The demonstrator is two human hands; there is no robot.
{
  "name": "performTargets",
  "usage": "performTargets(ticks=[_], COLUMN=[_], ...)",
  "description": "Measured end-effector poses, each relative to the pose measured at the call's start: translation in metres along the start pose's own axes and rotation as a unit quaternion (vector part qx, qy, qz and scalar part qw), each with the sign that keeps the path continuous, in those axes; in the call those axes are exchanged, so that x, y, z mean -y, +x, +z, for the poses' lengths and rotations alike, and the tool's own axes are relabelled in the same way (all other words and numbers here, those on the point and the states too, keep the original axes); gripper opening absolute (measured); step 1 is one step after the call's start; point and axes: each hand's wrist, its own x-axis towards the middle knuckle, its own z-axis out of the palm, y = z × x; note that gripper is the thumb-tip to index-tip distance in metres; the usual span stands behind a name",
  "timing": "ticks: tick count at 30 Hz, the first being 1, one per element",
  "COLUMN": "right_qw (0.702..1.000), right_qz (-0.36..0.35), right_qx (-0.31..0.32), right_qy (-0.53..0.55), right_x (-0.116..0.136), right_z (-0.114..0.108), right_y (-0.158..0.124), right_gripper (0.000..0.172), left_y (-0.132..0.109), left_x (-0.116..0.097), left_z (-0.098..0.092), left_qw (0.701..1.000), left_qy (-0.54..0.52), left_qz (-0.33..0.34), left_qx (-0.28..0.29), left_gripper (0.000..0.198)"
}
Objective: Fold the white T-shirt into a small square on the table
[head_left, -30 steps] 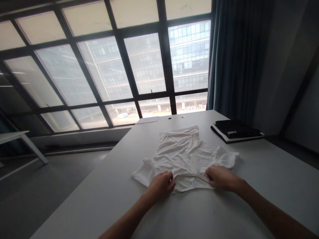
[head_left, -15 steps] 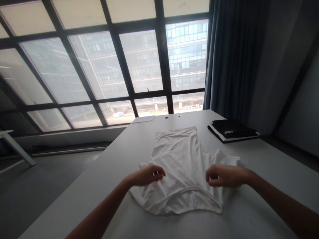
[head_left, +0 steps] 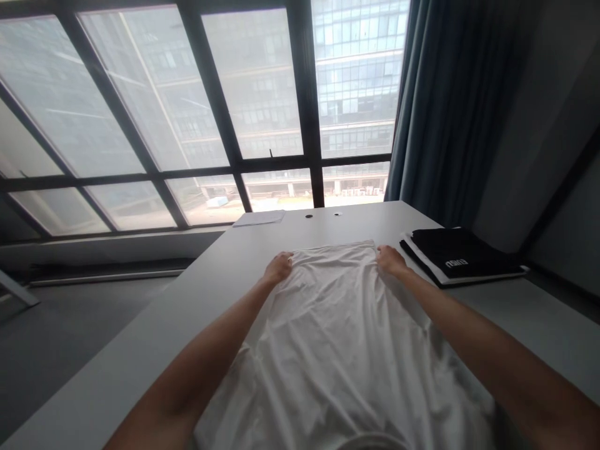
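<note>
A white T-shirt (head_left: 328,325) lies spread on the table, its hem on the far side and its neckline cut by the bottom edge of the view. Soft creases run along its body. At the far left corner of the hem, my left hand (head_left: 279,267) is closed on the fabric. My right hand (head_left: 390,259) is closed on the far right corner. The fingertips of both hands are partly hidden. My forearms cover parts of the shirt's sides.
A stack of folded black and white clothes (head_left: 462,253) sits at the table's right side. Flat white sheets (head_left: 259,217) lie at the far left corner of the white table (head_left: 154,350). Behind it are large windows and a blue curtain (head_left: 435,112).
Both hands have moved away from me, from above the shirt's shoulder end to its far hem, and now grip the corners. The shirt appears nearer, with its neckline at the bottom edge.
</note>
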Motion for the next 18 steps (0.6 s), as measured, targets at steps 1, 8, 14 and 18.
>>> performTargets(ticks=[1, 8, 14, 18], right_qw=[1.000, 0.997, 0.993, 0.969], right_qz=[0.019, 0.069, 0.079, 0.069], right_qx=[-0.005, -0.007, -0.030, -0.095], right_qy=[0.002, 0.027, 0.087, 0.216], right_x=[-0.003, -0.019, -0.022, -0.020], right_z=[0.003, 0.028, 0.041, 0.034], right_y=[0.016, 0.108, 0.147, 0.165], right_gripper=[0.037, 0.033, 0.014, 0.012], left_y=[0.013, 0.082, 0.105, 0.120], left_x=[0.007, 0.046, 0.061, 0.069], left_z=[0.004, 0.019, 0.025, 0.013], left_qw=[1.000, 0.991, 0.975, 0.950], left_qy=[0.001, -0.037, -0.154, -0.258], left_qz=[-0.018, -0.127, -0.160, -0.174], left_qx=[-0.003, 0.001, 0.003, -0.029], left_gripper=[0.039, 0.035, 0.010, 0.017])
